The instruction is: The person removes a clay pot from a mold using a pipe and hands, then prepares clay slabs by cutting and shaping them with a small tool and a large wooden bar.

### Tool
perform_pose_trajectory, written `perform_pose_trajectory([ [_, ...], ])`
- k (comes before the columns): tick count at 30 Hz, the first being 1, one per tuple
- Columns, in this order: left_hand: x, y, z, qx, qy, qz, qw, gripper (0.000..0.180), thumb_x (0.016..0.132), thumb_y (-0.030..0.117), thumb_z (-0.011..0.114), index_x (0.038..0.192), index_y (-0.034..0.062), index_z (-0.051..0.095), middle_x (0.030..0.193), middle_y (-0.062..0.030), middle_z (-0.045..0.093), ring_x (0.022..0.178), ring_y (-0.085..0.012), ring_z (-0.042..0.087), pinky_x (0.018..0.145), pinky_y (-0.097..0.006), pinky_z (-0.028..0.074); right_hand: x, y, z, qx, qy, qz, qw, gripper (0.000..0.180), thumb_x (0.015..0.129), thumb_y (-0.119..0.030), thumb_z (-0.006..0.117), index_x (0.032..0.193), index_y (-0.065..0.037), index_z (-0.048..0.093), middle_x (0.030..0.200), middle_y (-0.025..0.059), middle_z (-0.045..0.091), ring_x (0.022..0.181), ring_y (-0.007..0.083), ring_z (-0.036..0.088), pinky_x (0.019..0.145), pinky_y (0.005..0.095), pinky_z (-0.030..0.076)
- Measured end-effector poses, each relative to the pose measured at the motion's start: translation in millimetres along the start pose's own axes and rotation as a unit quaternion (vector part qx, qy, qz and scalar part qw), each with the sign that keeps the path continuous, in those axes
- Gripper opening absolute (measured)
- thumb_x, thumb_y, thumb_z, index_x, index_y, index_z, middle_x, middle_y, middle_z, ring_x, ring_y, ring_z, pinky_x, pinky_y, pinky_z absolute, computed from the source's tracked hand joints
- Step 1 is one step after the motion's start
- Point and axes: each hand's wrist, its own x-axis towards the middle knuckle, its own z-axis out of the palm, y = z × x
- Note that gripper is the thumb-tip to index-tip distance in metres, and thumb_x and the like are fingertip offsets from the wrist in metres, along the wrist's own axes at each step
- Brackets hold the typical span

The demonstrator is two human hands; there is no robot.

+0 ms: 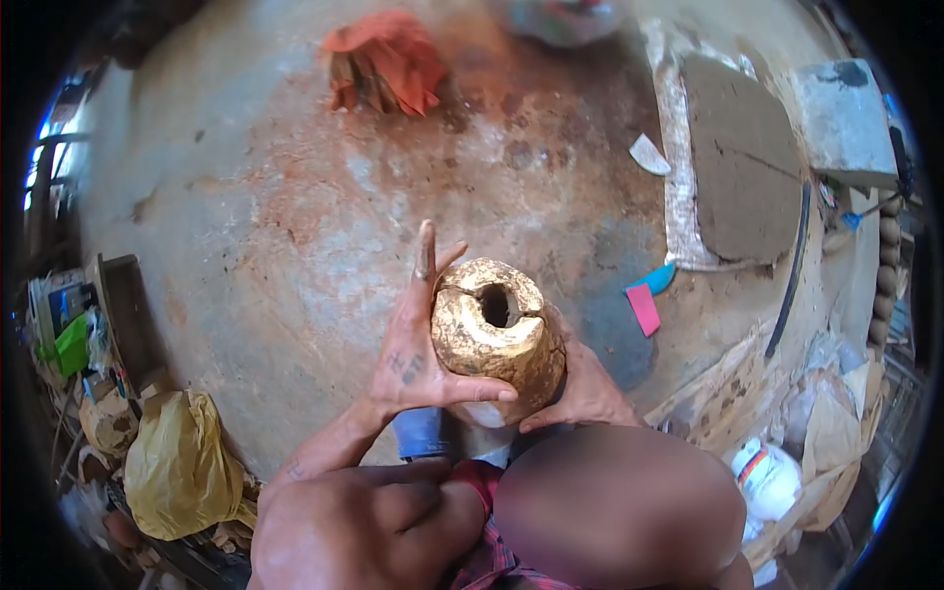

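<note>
A rounded gold-coloured vessel [472, 351] with a dark hole in its top stands between my two hands in front of my body. A crack or seam runs across the rim on both sides of the hole. My left hand [418, 349] clasps the vessel's left side, its thumb lying across the near face and some fingers pointing up and away. Against the right side, my right hand [588, 382] is wrapped around the lower part; most of its fingers are hidden behind the vessel. The underside of the vessel is out of sight.
An orange-red cloth [388, 59] lies crumpled on the stained floor [295, 226] ahead. To the right are a grey-brown slab [744, 157] on a whitish sheet, pink [644, 311] and blue [657, 281] flat pieces, and a pale block [846, 116]. A yellow bag [184, 467] sits at left.
</note>
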Motion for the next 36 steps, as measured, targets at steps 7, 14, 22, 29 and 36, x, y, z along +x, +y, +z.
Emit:
perform_pose_trajectory([
  [7,0,-4,-10,0.037,-0.045,0.085,0.995,0.114,0.051,0.051,0.103,0.142,-0.0013,0.057,0.138,-0.0228,0.065,0.127,-0.0362,0.066,0.109,-0.046,0.051,-12,27,30,-0.035,0.109,-0.069,0.991,0.156,0.052,-0.047,0.106,0.168,0.0,0.014,0.168,0.0276,0.032,0.156,0.0444,0.034,0.127,0.0494,0.033],
  [14,56,-5,-23,0.071,-0.09,0.222,0.968,0.106,0.047,0.039,0.102,0.138,0.0042,0.06,0.141,-0.0228,0.064,0.132,-0.0418,0.062,0.111,-0.052,0.048,65,60,16,-0.074,0.226,-0.255,0.937,0.152,0.062,-0.044,0.103,0.169,-0.001,0.006,0.167,0.0317,0.029,0.158,0.0496,0.024,0.131,0.0544,0.021],
  [22,68,-13,-27,0.114,-0.155,0.232,0.954,0.107,0.05,0.042,0.099,0.142,0.0055,0.059,0.143,-0.0175,0.064,0.137,-0.0397,0.059,0.116,-0.053,0.043,74,77,35,-0.137,0.234,-0.18,0.946,0.144,0.068,-0.046,0.1,0.168,-0.002,0.006,0.168,0.0316,0.026,0.157,0.0515,0.025,0.129,0.0553,0.026],
  [29,57,-3,-30,0.192,-0.155,0.202,0.948,0.114,0.059,0.051,0.096,0.153,0.0049,0.05,0.15,-0.0188,0.058,0.143,-0.0406,0.053,0.12,-0.057,0.038,38,2,-16,-0.14,0.22,-0.186,0.947,0.117,0.067,-0.036,0.099,0.16,-0.001,0.036,0.155,0.0275,0.045,0.143,0.0442,0.048,0.119,0.0493,0.042],
  [36,42,-8,-14,0.22,-0.045,0.2,0.954,0.115,0.06,0.061,0.095,0.15,0.0059,0.051,0.147,-0.0186,0.059,0.142,-0.0386,0.054,0.122,-0.058,0.033,21,-133,-70,-0.397,0.002,-0.252,0.883,0.07,0.081,-0.042,0.085,0.138,-0.006,0.067,0.067,0.0053,0.061,0.055,0.0291,0.06,0.054,0.0406,0.041],
])
